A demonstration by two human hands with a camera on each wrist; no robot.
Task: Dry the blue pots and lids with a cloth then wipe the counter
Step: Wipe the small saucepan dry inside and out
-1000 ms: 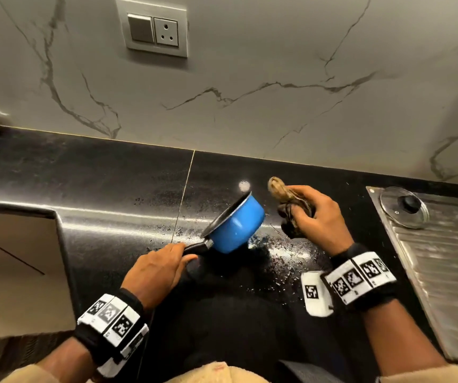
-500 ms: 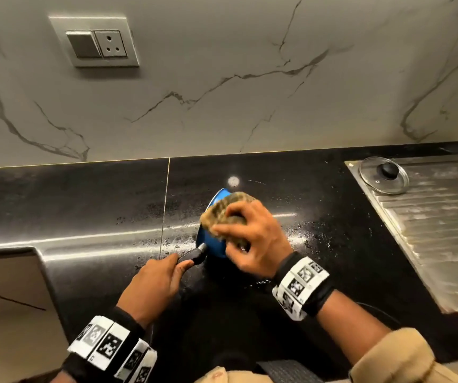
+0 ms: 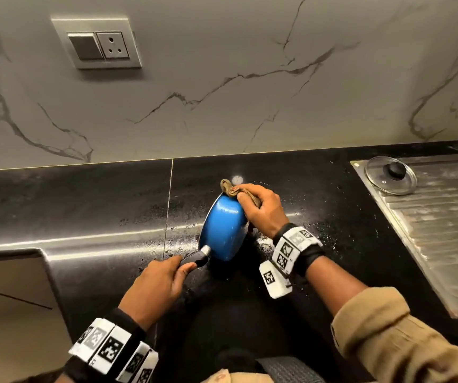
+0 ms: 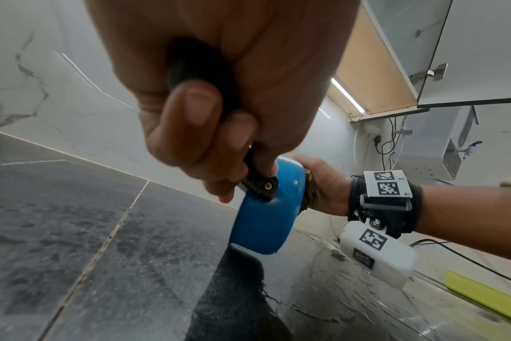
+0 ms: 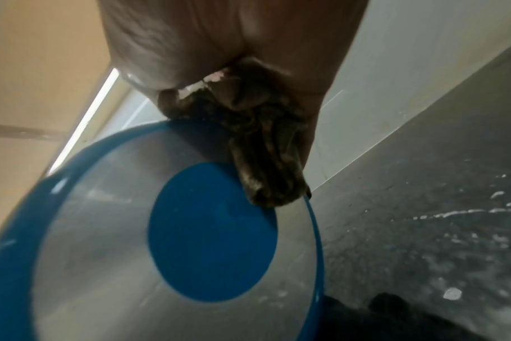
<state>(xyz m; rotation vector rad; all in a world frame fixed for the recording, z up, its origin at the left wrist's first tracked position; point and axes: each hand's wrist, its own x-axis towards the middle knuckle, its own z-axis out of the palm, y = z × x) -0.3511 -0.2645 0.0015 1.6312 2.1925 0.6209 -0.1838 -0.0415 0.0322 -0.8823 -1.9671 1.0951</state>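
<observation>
A small blue pot (image 3: 223,228) is tipped on its side above the black counter (image 3: 84,205), its mouth facing left. My left hand (image 3: 156,288) grips its black handle (image 3: 194,259); the left wrist view shows the fingers curled round the handle (image 4: 201,76) beside the blue pot (image 4: 266,219). My right hand (image 3: 261,211) holds a bunched brown cloth (image 3: 229,189) against the pot's far edge and base. In the right wrist view the cloth (image 5: 263,147) presses on the pot's underside (image 5: 210,230), which is grey with a blue centre.
A glass lid (image 3: 391,175) with a black knob lies on the steel draining board (image 3: 443,230) at the right. Water droplets (image 3: 319,233) speckle the counter around the pot. A wall socket (image 3: 98,45) sits on the marble backsplash. The counter cuts away at the left.
The right hand brought the cloth onto the pot, then slid it from the pot's near side up to the far edge. The pot has tipped further over to the left.
</observation>
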